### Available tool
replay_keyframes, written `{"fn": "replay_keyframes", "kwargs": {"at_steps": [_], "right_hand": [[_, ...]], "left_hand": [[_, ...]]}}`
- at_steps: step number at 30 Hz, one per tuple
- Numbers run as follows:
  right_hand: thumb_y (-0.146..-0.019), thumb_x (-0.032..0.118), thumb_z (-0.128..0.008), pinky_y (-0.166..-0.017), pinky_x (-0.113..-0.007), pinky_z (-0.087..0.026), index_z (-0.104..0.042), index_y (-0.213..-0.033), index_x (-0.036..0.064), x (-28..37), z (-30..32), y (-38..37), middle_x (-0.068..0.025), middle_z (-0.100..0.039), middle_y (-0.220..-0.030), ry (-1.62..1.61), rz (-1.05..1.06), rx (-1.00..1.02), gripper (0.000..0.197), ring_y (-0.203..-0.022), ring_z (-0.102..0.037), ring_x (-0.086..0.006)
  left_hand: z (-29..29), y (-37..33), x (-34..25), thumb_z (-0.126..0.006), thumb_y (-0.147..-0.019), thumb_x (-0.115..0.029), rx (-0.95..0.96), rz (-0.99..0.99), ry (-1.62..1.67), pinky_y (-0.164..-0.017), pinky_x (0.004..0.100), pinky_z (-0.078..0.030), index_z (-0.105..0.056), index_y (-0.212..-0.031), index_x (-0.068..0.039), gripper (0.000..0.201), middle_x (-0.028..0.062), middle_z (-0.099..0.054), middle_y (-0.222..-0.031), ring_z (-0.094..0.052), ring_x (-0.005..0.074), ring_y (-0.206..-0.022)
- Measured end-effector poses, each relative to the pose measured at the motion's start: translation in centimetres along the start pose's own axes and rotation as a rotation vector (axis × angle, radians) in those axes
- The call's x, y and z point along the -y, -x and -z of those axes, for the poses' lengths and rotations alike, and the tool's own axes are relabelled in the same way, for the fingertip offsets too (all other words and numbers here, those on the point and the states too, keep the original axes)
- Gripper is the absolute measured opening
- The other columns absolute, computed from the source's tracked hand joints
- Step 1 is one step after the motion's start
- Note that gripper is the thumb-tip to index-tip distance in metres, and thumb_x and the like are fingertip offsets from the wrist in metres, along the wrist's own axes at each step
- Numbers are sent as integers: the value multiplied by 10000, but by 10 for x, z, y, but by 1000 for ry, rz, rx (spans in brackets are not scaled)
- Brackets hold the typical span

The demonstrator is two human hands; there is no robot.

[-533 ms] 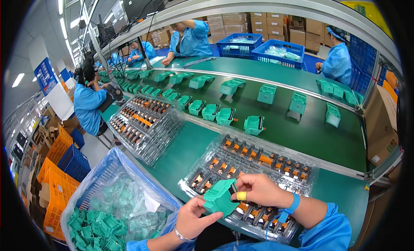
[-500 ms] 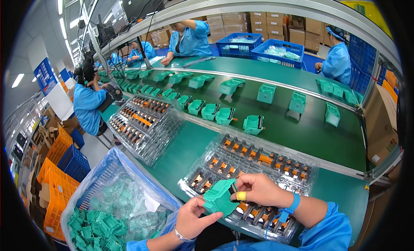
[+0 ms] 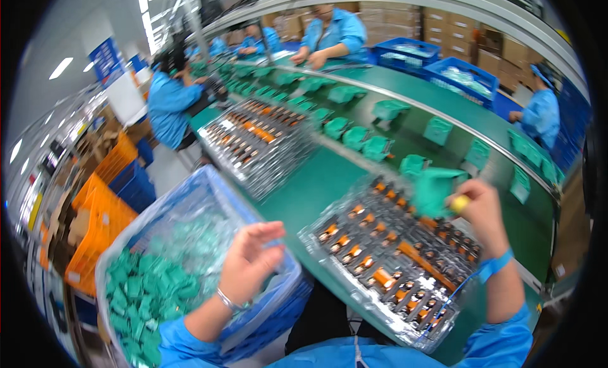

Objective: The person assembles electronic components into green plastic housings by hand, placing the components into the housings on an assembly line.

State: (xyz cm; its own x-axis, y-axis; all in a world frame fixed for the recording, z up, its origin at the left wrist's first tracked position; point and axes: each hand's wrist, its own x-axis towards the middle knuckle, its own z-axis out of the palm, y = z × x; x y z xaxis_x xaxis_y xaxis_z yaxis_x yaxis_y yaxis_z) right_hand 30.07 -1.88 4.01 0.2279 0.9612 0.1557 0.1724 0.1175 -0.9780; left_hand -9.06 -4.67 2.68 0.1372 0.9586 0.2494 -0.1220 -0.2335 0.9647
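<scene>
In my right hand (image 3: 480, 213) is a green plastic housing (image 3: 436, 194), smeared by motion, above the far edge of a clear tray and close to the conveyor. The fingers grip its right side; a yellow wrap is on one finger and a blue strap on the wrist. My left hand (image 3: 248, 261) holds nothing, with its fingers stretched out, over the right side of a lined blue bin (image 3: 212, 184). Loose green housings (image 3: 149, 289) and clear bags fill that bin. The stacked clear tray (image 3: 345, 254) before me carries rows of small black-and-orange parts.
Green housings (image 3: 356, 137) stand in rows on the dark green conveyor (image 3: 500, 225). Another tray stack (image 3: 266, 159) is farther left. Orange crates (image 3: 104, 232) stand left of the bin. Co-workers in blue (image 3: 339, 36) sit along the line; blue crates (image 3: 459, 83) stand behind.
My right hand has carried the housing up and away toward the conveyor. The left hand has let go of it and moved back left over the bin. The view has turned left.
</scene>
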Motion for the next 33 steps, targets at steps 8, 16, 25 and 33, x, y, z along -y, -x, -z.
{"fn": "replay_keyframes", "kwargs": {"at_steps": [8,16,25,33], "right_hand": [[-791,120,-623,-446,-293,-487,-517,-741,36,-105,109,-76,-18,-450,-629,160,-403,-200,144,-489,-468,-139],[-800,112,-611,-417,-341,-453,-493,-746,48,-166,105,-107,-48,-441,-629,117,-617,-167,144,-471,-464,-185],[-843,255,-610,-441,-336,-477,-496,-850,56,-147,93,-95,-64,-494,-704,136,-650,-167,230,-526,-521,-181],[-856,206,-575,-587,-307,-523,-565,-1022,43,-51,89,-9,-63,-583,-918,219,-350,-175,233,-730,-571,-151]], "left_hand": [[151,93,21,-669,-797,-200,-32,490,-833,-832,337,-473,-520,-1140,-39,407,127,-599,-1062,-590,231,-968],[165,133,85,-694,-741,-257,438,428,-1041,-954,416,-382,-434,-1290,-118,623,179,-495,-1225,-464,356,-1120],[139,96,129,-691,-659,-134,1048,565,-1397,-945,423,-397,-449,-1285,-163,672,82,-403,-1334,-387,297,-1213],[140,88,133,-603,-741,-131,1411,590,-1655,-841,450,-466,-558,-1131,-82,396,76,-501,-1208,-431,280,-1160]]}}
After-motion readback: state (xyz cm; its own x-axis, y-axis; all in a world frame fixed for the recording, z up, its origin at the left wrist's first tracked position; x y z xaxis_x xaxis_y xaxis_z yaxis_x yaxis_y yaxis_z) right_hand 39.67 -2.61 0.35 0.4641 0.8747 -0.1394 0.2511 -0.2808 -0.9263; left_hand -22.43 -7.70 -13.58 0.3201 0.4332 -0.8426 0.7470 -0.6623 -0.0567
